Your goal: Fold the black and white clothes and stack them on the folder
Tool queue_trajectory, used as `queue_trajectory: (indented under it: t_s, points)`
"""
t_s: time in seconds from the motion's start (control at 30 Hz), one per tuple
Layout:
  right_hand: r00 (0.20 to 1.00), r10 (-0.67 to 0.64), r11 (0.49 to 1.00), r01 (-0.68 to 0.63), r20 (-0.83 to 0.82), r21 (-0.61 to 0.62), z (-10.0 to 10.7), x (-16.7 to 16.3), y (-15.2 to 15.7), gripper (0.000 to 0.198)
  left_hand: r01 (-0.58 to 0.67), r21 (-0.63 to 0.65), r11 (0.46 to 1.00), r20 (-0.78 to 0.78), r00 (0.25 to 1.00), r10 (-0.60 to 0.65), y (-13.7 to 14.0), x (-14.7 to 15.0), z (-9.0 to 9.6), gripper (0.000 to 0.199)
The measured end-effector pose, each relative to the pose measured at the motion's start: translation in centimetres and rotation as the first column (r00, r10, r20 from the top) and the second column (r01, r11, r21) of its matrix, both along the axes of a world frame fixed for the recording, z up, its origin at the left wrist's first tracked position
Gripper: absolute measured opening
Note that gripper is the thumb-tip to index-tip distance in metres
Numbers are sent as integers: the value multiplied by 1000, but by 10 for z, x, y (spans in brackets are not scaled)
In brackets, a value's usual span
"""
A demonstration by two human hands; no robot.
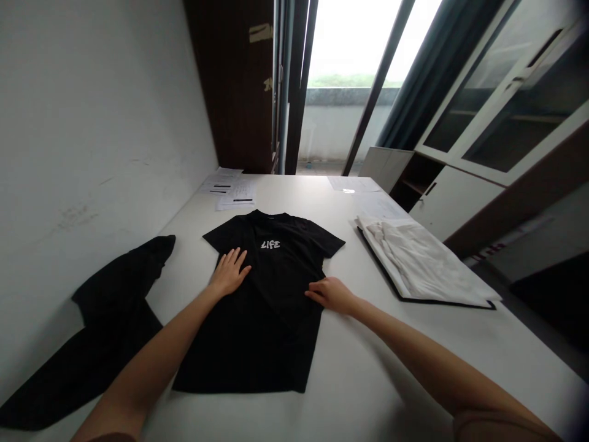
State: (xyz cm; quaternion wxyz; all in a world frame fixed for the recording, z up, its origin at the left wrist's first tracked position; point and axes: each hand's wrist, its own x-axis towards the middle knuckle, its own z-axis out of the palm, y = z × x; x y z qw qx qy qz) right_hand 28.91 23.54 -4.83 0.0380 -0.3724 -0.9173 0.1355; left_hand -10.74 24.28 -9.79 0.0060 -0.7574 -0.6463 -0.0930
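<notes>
A black T-shirt lies spread on the white table, its collar toward the far end and its hem toward me. White lettering runs across its upper part. My left hand rests flat on the shirt's left side below the sleeve, fingers stretched out. At the right side edge, my right hand has its fingers curled in, pinching the cloth there. Slight creases run across the shirt between both hands.
Another black garment lies crumpled at the left against the wall. On the right, folded white cloth sits on something black-edged. Papers lie at the table's far left, more sheets at the far right. White cabinets stand beyond.
</notes>
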Motion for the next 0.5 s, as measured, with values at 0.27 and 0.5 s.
queue_trajectory:
  t_s: [0.27, 0.5]
  points:
    - [973, -212, 976, 207, 89, 64, -1, -2, -1, 42, 5, 21, 1000, -30, 1000, -5, 0, -16, -7, 69]
    - [968, -166, 986, 167, 188, 7, 19, -1, 4, 36, -5, -11, 1000, -31, 1000, 5, -2, -16, -3, 67]
